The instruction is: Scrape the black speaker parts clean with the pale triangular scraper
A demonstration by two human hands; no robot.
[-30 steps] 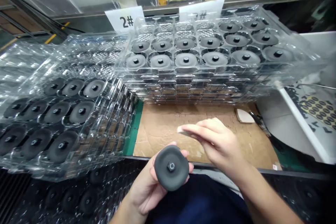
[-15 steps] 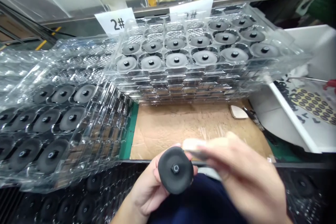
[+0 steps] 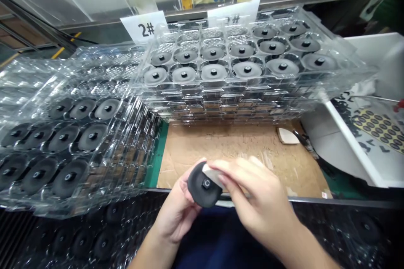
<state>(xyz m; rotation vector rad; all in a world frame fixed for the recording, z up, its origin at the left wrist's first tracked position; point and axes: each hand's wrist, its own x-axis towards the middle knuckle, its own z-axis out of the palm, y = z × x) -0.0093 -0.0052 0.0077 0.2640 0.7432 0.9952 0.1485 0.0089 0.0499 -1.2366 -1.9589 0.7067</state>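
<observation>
My left hand point(image 3: 179, 206) is closed round the edge of a black disc-shaped part point(image 3: 202, 196), whose face with a small raised hub is turned up toward me. Pinched in my right hand point(image 3: 255, 189) is a white pad point(image 3: 212, 173), perhaps a wiping sponge. The pad lies against the upper right of the disc's face, beside the hub. Both hands are over the near edge of the bench, in front of a brown cardboard sheet point(image 3: 221, 145).
Stacked clear plastic trays point(image 3: 221, 88) of similar discs stand behind the cardboard, and another stack point(image 3: 104, 151) is at the left. A second white pad point(image 3: 288, 136) and a dark tool point(image 3: 304, 141) lie at right, near a white bin point(image 3: 353, 147) with a sticker sheet point(image 3: 378, 126).
My right hand has brought the white pad onto the disc's face. The disc has shifted slightly up and left in view, with its face tilted.
</observation>
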